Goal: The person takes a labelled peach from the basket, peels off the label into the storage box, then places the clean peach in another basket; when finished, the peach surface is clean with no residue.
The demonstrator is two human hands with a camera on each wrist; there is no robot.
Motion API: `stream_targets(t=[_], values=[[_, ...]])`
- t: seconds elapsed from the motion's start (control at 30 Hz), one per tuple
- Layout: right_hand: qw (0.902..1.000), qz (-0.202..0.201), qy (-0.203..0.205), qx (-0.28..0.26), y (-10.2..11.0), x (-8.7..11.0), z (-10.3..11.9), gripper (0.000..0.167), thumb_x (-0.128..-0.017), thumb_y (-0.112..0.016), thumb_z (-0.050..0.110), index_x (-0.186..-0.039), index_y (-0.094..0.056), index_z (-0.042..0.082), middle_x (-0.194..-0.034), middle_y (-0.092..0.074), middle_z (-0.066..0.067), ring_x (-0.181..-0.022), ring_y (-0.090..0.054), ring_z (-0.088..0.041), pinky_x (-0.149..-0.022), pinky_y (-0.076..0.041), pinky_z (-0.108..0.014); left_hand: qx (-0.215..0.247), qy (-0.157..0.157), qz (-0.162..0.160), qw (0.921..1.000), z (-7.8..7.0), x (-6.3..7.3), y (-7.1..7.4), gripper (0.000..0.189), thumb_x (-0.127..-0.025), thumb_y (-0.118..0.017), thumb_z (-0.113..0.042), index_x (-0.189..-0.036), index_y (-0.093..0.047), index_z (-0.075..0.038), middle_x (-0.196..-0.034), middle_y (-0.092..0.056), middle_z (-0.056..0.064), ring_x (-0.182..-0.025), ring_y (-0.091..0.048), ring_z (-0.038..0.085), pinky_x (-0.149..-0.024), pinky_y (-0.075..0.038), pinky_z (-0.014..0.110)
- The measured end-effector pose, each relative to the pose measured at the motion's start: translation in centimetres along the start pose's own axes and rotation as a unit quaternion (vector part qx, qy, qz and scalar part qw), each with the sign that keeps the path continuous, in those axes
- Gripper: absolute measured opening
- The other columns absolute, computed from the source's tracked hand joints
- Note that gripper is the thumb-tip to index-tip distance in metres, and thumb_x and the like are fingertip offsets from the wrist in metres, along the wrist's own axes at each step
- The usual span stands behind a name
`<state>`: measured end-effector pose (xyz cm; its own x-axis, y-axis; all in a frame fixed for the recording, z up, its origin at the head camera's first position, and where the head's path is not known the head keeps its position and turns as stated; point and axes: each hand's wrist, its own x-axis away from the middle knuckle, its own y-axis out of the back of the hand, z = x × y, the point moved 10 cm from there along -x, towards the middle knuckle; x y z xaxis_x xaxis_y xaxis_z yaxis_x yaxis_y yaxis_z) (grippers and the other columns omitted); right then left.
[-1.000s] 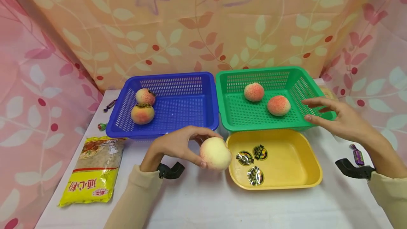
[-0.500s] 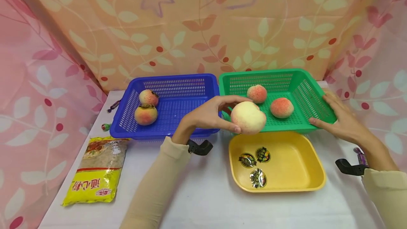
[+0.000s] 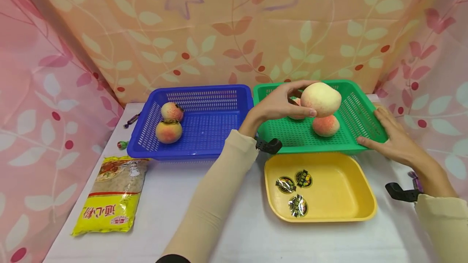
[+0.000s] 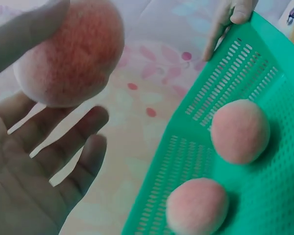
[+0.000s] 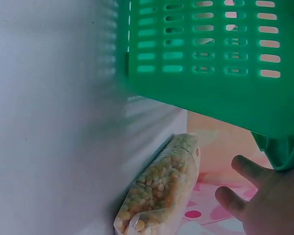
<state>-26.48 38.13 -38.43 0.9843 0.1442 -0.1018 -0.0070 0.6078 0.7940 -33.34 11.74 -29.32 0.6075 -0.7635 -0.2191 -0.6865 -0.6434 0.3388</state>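
Observation:
My left hand [image 3: 279, 104] grips a pale cream peach [image 3: 321, 100] between thumb and fingers, held above the green basket [image 3: 307, 149]. In the left wrist view the held peach [image 4: 78, 58] shows its red, fuzzy side. Two pinkish-red peaches lie inside the green basket; one peach [image 3: 326, 126] is just below the held one, the other partly hidden behind my left fingers. At the basket's right side, my right hand [image 3: 402, 141] holds the rim, thumb at the front corner and fingers along the outside. The right wrist view shows two of its fingertips [image 5: 230, 198] below the green wall.
A blue basket [image 3: 197, 154] with two stickered peaches [image 3: 169, 132] stands left. In front lies a yellow tray [image 3: 343, 214] with several round stickers [image 3: 298, 205]. A pasta bag [image 3: 109, 198] and wrapped candies [image 3: 122, 145] are left; a bag of beige pieces [image 5: 159, 181] lies beyond the green basket.
My left hand has carried the peach from beside the yellow tray, up and right, to above the green basket. My right hand has moved onto that basket's right rim.

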Motion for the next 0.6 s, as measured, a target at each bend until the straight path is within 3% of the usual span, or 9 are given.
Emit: stream_targets(t=[0.3,0.6], values=[[0.9994,0.021,-0.021,0.019,-0.2,0.0,-0.4,0.106,-0.093,-0.071,0.036,-0.164,0.003,0.006,-0.172,0.007,-0.016,-0.157,0.007,-0.046,-0.121,0.005,-0.073,0.006,0.057,-0.066,0.9961,3.7,-3.7,-0.6,0.069,-0.083,-0.084,-0.029,-0.145,-0.055,-0.029,-0.128,-0.063,-0.012,-0.115,-0.059,0.013,-0.091,-0.053,0.023],[0.9986,0.024,-0.041,0.025,-0.4,0.3,-0.7,0.106,-0.094,-0.069,0.041,-0.164,0.005,0.011,-0.173,0.011,-0.009,-0.158,0.010,-0.042,-0.119,0.003,-0.076,0.002,0.113,-0.113,0.9871,7.1,-5.5,-1.1,0.066,-0.082,-0.086,-0.033,-0.142,-0.058,-0.027,-0.122,-0.063,-0.010,-0.107,-0.060,0.011,-0.084,-0.054,0.024]])
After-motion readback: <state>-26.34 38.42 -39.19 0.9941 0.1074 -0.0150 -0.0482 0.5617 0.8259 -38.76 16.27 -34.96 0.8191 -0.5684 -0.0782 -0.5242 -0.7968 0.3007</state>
